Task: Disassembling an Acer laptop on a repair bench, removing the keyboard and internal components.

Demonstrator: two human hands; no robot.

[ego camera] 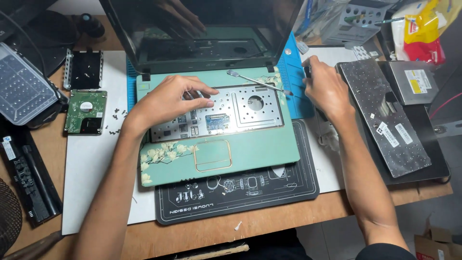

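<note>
Keep the left hand, fingers spread, pressing the laptop tray while the right hand pinches the screwdriver upright.

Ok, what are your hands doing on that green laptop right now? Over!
Left hand flat on laptop keyboard tray. Right hand off to the side, gripping a small dark tool. Metal pry tool lying across tray's top edge. Removed keyboard right.
</note>
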